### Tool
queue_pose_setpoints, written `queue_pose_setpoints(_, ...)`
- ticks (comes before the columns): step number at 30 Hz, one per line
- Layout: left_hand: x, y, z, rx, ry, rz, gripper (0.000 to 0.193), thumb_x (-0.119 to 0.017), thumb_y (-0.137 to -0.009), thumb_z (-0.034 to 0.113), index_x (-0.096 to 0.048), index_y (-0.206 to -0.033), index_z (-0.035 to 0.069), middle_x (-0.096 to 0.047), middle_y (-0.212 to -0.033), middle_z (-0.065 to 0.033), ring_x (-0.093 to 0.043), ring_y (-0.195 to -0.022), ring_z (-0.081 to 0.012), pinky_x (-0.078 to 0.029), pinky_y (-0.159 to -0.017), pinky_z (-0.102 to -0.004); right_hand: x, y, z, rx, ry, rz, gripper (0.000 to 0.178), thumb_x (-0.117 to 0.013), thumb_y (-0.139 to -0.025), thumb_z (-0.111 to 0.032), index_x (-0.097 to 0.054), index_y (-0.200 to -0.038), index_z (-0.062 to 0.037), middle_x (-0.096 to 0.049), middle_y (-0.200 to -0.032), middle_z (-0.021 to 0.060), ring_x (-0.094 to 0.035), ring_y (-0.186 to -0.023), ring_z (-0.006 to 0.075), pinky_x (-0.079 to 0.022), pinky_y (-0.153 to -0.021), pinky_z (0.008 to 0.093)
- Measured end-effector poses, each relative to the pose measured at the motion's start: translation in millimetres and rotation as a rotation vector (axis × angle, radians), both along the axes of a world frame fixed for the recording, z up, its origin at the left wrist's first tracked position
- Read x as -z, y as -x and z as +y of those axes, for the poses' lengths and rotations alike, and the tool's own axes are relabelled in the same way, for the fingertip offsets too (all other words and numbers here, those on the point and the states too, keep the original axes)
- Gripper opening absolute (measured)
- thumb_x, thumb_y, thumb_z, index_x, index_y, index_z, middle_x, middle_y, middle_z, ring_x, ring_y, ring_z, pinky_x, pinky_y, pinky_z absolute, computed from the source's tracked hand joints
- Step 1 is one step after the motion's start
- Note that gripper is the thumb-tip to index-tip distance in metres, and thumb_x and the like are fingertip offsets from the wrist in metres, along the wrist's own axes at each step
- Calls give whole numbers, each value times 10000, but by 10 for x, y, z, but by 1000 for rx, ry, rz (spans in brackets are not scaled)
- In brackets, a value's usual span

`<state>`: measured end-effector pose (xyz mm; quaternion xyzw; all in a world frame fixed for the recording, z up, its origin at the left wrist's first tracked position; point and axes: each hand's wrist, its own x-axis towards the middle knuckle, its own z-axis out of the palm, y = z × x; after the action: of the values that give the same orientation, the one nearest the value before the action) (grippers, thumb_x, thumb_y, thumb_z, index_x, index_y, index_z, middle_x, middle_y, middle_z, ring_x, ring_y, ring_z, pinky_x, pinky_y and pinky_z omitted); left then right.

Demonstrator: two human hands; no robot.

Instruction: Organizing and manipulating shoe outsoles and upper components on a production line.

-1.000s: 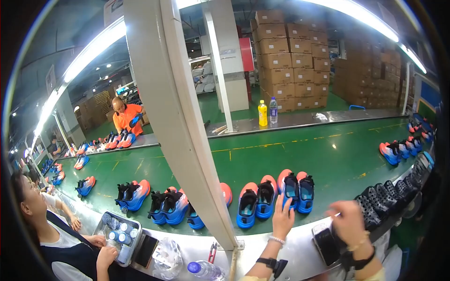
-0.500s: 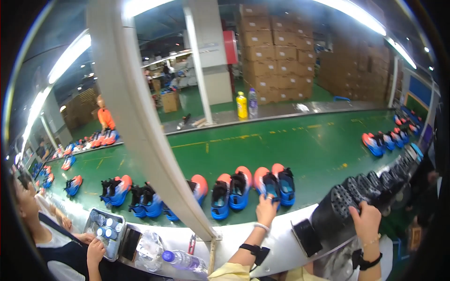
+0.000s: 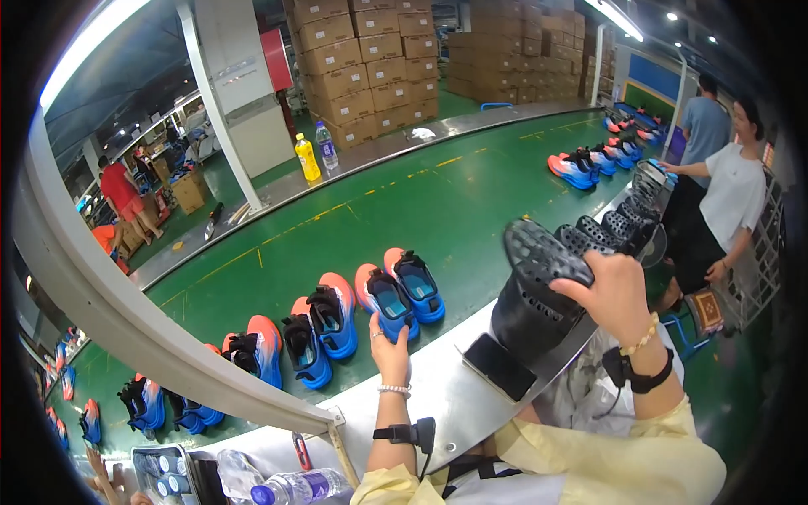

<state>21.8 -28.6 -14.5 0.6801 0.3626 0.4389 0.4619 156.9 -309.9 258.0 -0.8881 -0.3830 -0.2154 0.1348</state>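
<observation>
My left hand (image 3: 390, 353) grips the heel of a blue-and-orange sports shoe (image 3: 390, 303), thumb on one side and fingers on the other. The shoe rests on the green belt beside its mate (image 3: 419, 288), both toes pointing away from me. My right hand (image 3: 616, 290) holds the end of a black, shoe-shaped piece full of holes (image 3: 543, 252), tilted up and slightly blurred. This piece is at the near end of a row of similar black perforated pieces (image 3: 621, 223); the hand partly hides it.
A dark phone (image 3: 499, 367) lies on the metal ledge (image 3: 446, 404). More shoe pairs (image 3: 324, 316) line the green belt (image 3: 337, 236). A white post (image 3: 168, 337) crosses at left, near a water bottle (image 3: 299, 486). Two people stand at right; a co-worker's hand shows at lower left.
My view has swung to the right. My right hand has raised and tilted the nearest black piece. My left hand has gone from inside the shoe's opening to its heel.
</observation>
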Motion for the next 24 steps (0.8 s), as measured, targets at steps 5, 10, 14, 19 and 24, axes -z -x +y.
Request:
queue_pose_setpoints(5,65,-48,52,35,71,-39,692,-744,-771,52,-418,-1382,65,-571,-1245,-170,-597,-1095,-274,-454,-955,-359,140,106,1117,-405,241,137,618,-702,-749,-611,-673,-725,5,-656,-666,167,-678,-729,335,-530,-658,415)
queue_pose_setpoints(10,156,-66,140,55,40,-143,755,-765,-744,58,-372,-1388,37,-532,-1314,-199,-557,-1172,-307,-417,-1016,-369,760,-215,2530,-403,574,606,693,-717,-702,-660,-715,-786,28,-692,-732,169,-692,-703,306,-544,-683,378)
queue_pose_setpoints(14,147,-64,177,46,84,-167,729,-775,-730,74,-390,-1349,50,-543,-1265,-218,-569,-1136,-323,-437,-976,-395,1136,-323,3095,-230,744,688,603,-716,-728,-631,-754,-1014,-101,-734,-934,51,-702,-845,186,-535,-748,370)
queue_pose_setpoints(19,146,-73,143,-18,-27,9,647,-750,-733,48,-407,-1283,34,-533,-1243,-218,-584,-1086,-317,-462,-953,-381,1641,-79,3290,-124,498,521,572,-739,-715,-566,-737,-1000,-70,-721,-1034,117,-692,-975,279,-542,-845,382)
queue_pose_setpoints(24,239,-117,113,-58,-99,49,540,-731,-753,81,-495,-1234,17,-470,-1357,-282,-491,-1241,-405,-391,-1042,-412,2026,159,3322,-86,287,361,350,-763,-742,-449,-753,-888,-131,-736,-899,65,-717,-847,204,-565,-732,327)
